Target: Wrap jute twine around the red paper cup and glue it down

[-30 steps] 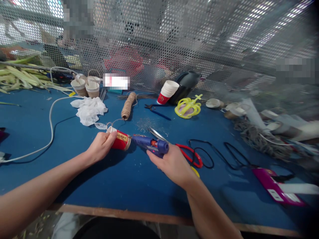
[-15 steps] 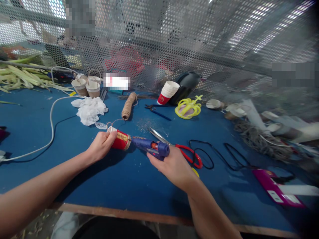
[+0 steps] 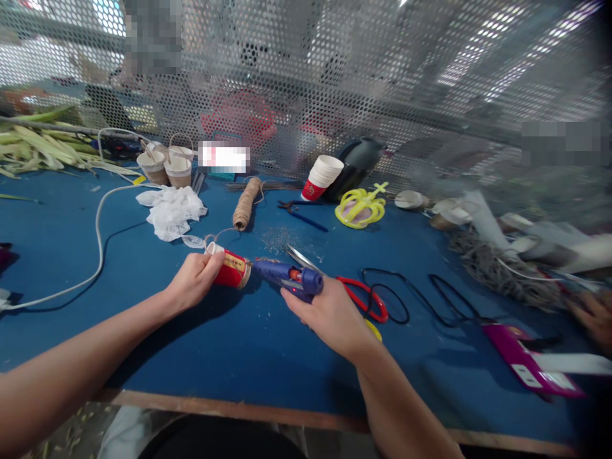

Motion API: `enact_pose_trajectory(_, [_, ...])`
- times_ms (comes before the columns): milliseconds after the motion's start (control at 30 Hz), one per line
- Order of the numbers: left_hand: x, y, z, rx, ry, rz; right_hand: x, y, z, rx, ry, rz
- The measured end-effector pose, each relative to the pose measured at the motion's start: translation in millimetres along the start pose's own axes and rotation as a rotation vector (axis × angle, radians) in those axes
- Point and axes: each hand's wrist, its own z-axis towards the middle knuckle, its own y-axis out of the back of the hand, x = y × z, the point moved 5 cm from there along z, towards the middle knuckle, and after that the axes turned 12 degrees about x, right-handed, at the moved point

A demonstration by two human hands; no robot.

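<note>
My left hand (image 3: pixel 195 278) is closed on a red paper cup (image 3: pixel 233 268) lying on its side in the grip, its base toward the right. Twine is wound near the base and a strand runs from the cup's mouth to a spool of twine (image 3: pixel 246 204). In my right hand (image 3: pixel 329 317) is a blue hot glue gun (image 3: pixel 291 276); its nozzle points left, close to the cup's base. I cannot tell whether the nozzle touches it. Scissors (image 3: pixel 363 301) with red handles lie partly behind my right hand.
Behind the cup sit white lace (image 3: pixel 174 210), pliers (image 3: pixel 303 215), stacked paper cups (image 3: pixel 324 176) and a yellow crown-shaped piece (image 3: pixel 361 207). A white cord (image 3: pixel 99 223) crosses the left. At right lie a purple power strip (image 3: pixel 530 360), grey cord (image 3: pixel 507 271) and another person's hand (image 3: pixel 593 315).
The glue gun has shifted very slightly; the cup stays in about the same place. Another person's hand has come into view at the right edge.
</note>
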Motion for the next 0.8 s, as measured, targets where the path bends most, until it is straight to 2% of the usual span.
enact_pose_trajectory(633, [0.4, 0.1, 0.3, -0.005, -0.015, 0.009, -6.0, -1.9, -3.2, 0.051, -0.01, 0.009])
enact_pose_trajectory(800, [-0.5, 0.5, -0.1, -0.019, -0.008, 0.022, -5.5, -1.6, -5.3, 0.031, -0.001, 0.025])
